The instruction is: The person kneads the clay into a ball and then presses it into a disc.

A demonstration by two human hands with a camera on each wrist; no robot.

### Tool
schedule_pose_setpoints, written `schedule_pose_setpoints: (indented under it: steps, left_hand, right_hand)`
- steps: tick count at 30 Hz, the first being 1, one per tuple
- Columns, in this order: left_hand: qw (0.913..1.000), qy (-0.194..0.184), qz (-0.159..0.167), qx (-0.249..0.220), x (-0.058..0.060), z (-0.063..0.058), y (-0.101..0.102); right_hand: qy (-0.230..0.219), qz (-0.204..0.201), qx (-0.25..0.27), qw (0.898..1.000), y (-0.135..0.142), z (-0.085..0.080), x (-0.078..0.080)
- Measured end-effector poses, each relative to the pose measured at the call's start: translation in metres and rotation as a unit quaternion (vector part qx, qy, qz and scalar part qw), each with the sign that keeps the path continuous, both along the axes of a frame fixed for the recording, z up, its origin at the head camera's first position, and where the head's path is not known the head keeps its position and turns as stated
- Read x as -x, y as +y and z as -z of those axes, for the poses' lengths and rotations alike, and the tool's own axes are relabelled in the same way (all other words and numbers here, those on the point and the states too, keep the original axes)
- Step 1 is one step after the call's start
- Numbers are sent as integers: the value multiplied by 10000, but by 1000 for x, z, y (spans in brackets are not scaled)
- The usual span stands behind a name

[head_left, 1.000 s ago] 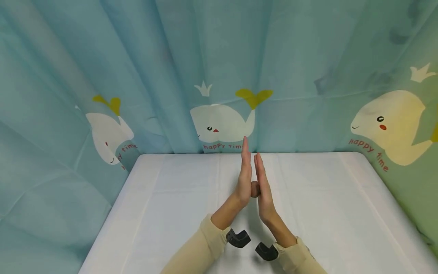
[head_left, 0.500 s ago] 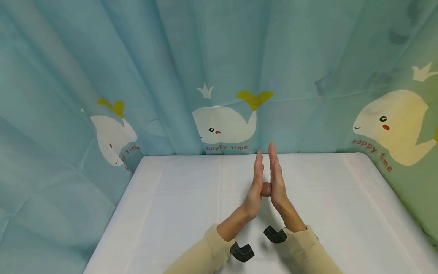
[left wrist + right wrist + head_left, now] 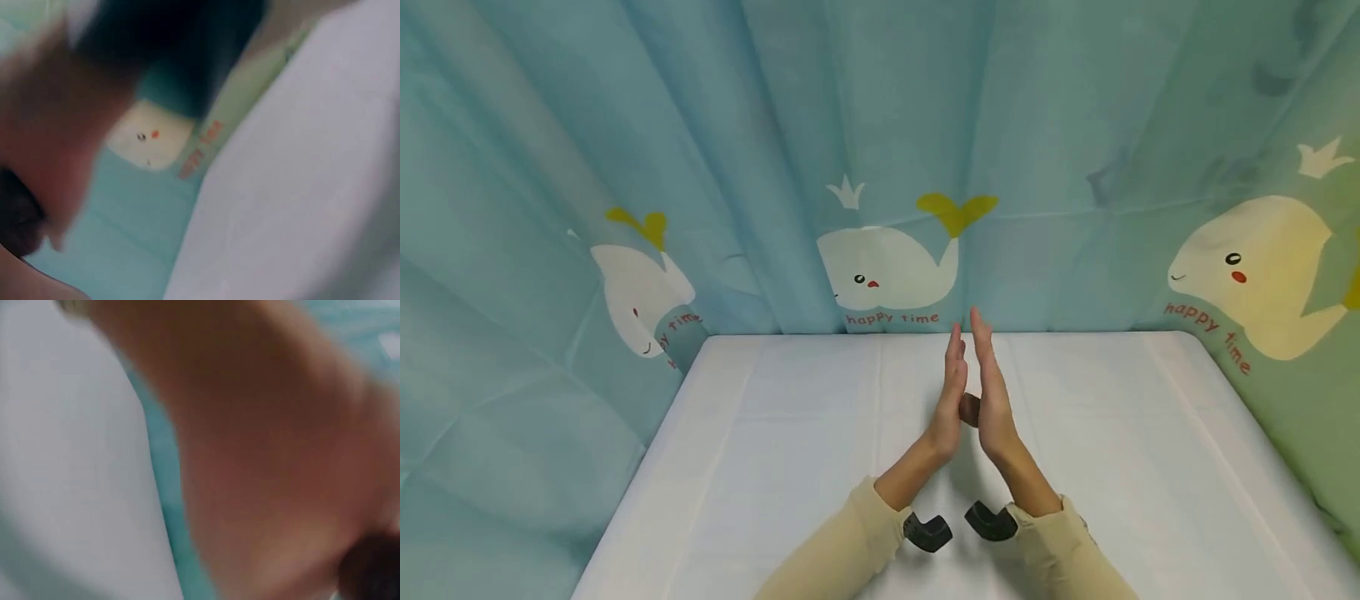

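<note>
Centrally: one small dark-brown lump (image 3: 969,409), between two facing palms above a white, round-cornered table (image 3: 805,450). One bare left hand (image 3: 946,417), upright, fingers straight, palm against the lump. One bare right hand (image 3: 997,412), likewise upright and straight-fingered, pressing from the opposite side; whether neighbouring fingers touch, cannot tell. Two beige long sleeves (image 3: 842,542), each with a black angled plastic-looking piece (image 3: 927,532) at the cuff. Behind: one blue-green fabric curtain (image 3: 1060,108), printed with white whales and "happy time".
</note>
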State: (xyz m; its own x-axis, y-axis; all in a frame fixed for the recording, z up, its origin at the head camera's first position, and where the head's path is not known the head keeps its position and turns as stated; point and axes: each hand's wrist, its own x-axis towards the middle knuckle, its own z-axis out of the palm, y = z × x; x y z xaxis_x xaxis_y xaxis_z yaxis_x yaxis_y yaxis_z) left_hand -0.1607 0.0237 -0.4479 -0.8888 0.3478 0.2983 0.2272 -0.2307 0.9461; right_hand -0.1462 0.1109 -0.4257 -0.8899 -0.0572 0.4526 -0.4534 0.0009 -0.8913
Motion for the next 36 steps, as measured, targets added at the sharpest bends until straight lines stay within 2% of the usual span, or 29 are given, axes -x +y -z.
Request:
schedule_pose_setpoints:
  steps: [3, 5, 7, 10, 14, 16, 18, 21, 24, 28, 31, 33, 36]
  left_hand:
    - [9994, 29, 204, -278, -8, -9, 0]
    - [9986, -5, 238, -470, -10, -17, -2]
    - [9985, 26, 99, -535, -8, -25, -5]
    - [9988, 274, -233, -325, 0, -31, -10]
    - [9973, 555, -469, 104, 14, -21, -11]
    - [9973, 432, -527, 279, 18, -12, -9]
    - [9980, 258, -438, 384, 19, -2, -8]
    - [9985, 1, -260, 477, 13, 6, -6]
    - [9994, 17, 19, 336, 0, 4, -3]
    - [9996, 167, 212, -63, -9, -9, -2]
    - [9991, 93, -5, -424, -3, -16, -6]
    - [9982, 125, -270, -520, 7, -17, -8]
    - [9983, 136, -551, -93, 20, -9, -10]
  right_hand:
    - [-409, -77, 331, 9986, 10, 4, 14]
    - [-521, -190, 525, 9971, 11, 11, 18]
    - [-520, -387, 684, 9956, 7, 19, 16]
    - [-393, -624, 813, 9940, -6, 33, 7]
    - [-255, -697, 959, 9926, -17, 39, -6]
    - [-202, -592, 902, 9940, -18, 35, -10]
    - [-206, -430, 761, 9960, -16, 27, -12]
    - [-221, -124, 420, 9988, -10, 19, -6]
    - [-317, -4, 379, 9988, 0, 20, 9]
    - [-452, -208, 727, 9961, 8, 32, 19]
    - [-459, -525, 859, 9939, 2, 39, 13]
    - [-404, -713, 874, 9928, -5, 40, 6]
    - [-280, -768, 923, 9924, -14, 34, -6]
